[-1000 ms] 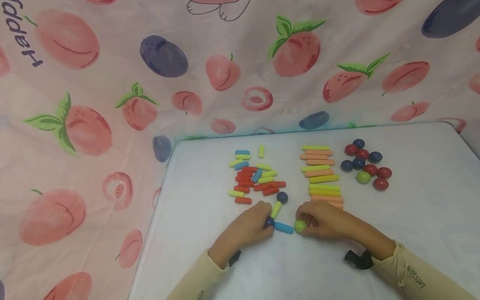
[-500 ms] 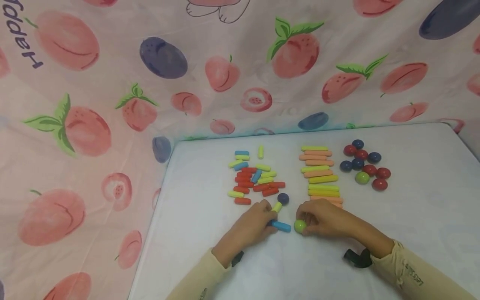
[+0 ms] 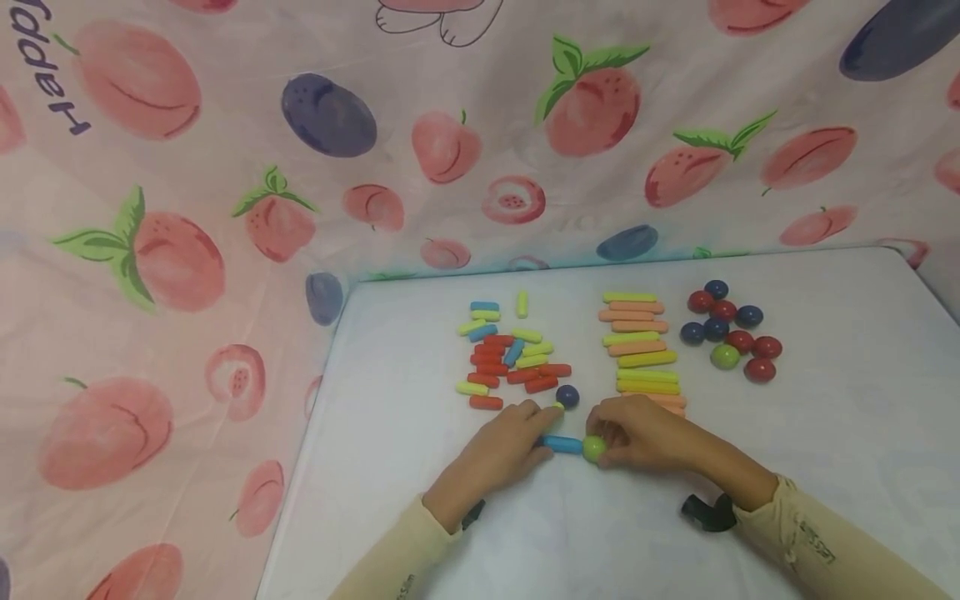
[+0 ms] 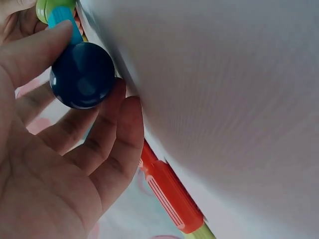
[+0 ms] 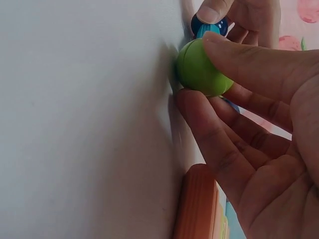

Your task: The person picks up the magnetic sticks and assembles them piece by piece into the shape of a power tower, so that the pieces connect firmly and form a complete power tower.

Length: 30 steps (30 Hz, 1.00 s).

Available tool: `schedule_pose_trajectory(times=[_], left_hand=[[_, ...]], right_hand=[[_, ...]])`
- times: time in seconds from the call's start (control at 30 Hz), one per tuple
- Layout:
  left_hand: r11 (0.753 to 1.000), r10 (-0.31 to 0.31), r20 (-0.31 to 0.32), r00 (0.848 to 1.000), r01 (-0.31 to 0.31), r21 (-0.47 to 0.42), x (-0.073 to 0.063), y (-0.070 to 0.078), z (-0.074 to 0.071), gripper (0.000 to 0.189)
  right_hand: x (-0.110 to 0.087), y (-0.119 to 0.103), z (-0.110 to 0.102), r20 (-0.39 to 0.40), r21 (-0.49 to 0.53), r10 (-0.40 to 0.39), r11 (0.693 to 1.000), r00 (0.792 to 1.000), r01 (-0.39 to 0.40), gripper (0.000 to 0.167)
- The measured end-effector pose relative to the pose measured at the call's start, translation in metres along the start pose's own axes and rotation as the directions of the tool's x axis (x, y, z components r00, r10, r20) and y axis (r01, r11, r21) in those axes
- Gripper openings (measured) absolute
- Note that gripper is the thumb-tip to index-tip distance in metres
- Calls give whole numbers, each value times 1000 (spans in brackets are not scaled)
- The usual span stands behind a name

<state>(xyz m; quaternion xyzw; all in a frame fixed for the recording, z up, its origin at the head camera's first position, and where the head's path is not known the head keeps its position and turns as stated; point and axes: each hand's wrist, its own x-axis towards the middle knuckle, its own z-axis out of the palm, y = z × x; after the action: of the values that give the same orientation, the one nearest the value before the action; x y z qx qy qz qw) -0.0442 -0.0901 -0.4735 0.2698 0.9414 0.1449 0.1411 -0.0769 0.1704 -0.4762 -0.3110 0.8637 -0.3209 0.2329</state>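
My left hand holds a dark blue ball between thumb and curled fingers. From that ball a short blue stick reaches right, its far end at a green ball. The fingers and thumb of my right hand are curled round this green ball, low over the white table. A short yellow-green stick, mostly hidden behind the left fingers, shows only its tip. Just beyond that tip lies another dark blue ball.
Several short red, blue and yellow-green sticks lie beyond the left hand. Longer orange and yellow sticks are lined up beyond the right hand. Red, dark blue and green balls cluster at the right. A fruit-print cloth hangs behind the table.
The blue stick has swung level and now meets the green ball, which my right hand has shifted slightly left. My left fingers now cover most of the yellow-green stick.
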Motion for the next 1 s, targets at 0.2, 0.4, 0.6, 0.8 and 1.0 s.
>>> schedule_pose_trajectory(times=[0.2,0.4,0.6,0.8,1.0], left_hand=[[1000,17,-10,1000,-18,-21,-2,-7,-3,53],[993,61,-11,998,-61,-104,-7,-25,-4,37],[977,91,29,995,-84,-196,-6,-40,-5,26],[954,116,43,992,-99,-281,-4,-46,-8,22],[931,137,36,990,-116,-347,-2,-54,-5,19]], right_hand=[[4,1,-4,-6,-7,2,1000,1000,-2,30],[22,2,-22,-129,-35,48,998,990,-53,18],[60,-1,-35,-197,-93,80,991,977,-100,19],[89,1,-32,-146,-154,91,981,985,-114,22],[101,1,-31,-105,-240,113,961,988,-136,20]])
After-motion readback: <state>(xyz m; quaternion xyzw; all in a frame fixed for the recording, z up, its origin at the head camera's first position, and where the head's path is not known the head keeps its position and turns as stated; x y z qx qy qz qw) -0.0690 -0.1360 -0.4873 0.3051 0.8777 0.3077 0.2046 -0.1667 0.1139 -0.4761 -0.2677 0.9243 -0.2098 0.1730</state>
